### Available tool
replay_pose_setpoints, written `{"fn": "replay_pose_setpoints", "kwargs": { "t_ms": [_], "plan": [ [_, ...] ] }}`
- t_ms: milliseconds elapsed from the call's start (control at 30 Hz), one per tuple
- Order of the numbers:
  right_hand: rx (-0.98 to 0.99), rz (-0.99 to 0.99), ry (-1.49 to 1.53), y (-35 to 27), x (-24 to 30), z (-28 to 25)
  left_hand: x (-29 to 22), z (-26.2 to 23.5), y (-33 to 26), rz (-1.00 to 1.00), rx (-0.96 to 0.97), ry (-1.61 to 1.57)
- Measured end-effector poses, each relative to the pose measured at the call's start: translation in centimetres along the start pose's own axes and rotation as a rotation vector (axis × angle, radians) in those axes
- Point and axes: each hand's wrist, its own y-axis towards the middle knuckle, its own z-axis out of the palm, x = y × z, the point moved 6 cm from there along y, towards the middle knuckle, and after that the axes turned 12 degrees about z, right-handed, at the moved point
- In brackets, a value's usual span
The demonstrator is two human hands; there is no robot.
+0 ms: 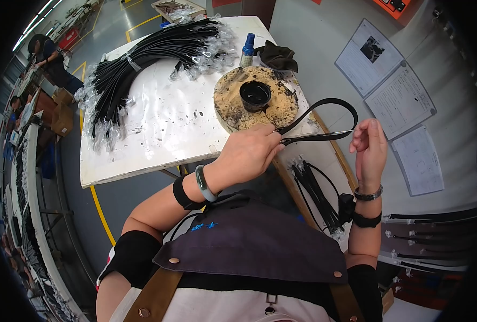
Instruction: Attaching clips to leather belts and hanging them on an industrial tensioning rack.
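My left hand (247, 153) pinches the two ends of a black looped strap (324, 103) just in front of a round sandy tray (233, 104). My right hand (369, 147) holds the thin tip sticking out of the strap at the right, fingers curled on it. The loop arches up over the table's right edge. A small black pot of dark liquid (255, 95) sits in the middle of the sandy tray.
A big bundle of black straps in clear sleeves (142, 64) lies across the white table (158, 134). A blue bottle (247, 49) and dark cloth (277, 56) stand behind the tray. More straps (316, 196) hang at my right. Papers (397, 96) cover the wall. People work far left.
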Motion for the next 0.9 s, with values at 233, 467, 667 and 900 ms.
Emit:
{"fn": "replay_pose_setpoints", "kwargs": {
  "t_ms": [233,467,667,900],
  "plan": [
    [0.009,-0.024,-0.021,0.1,0.0,0.1,0.2,-0.1,0.1,0.005,-0.015,-0.002],
    [0.090,-0.067,0.047,2.5,2.5,2.5,1.1,1.6,-2.7,-0.209,0.084,-0.454],
    [0.244,-0.066,-0.230,7.6,1.6,8.8,0.4,5.9,-8.4,-0.834,0.218,-1.637],
    [0.388,0.066,-0.293,11.3,-3.3,11.5,0.4,5.5,-10.2,-1.041,0.142,-1.849]
  ]
}}
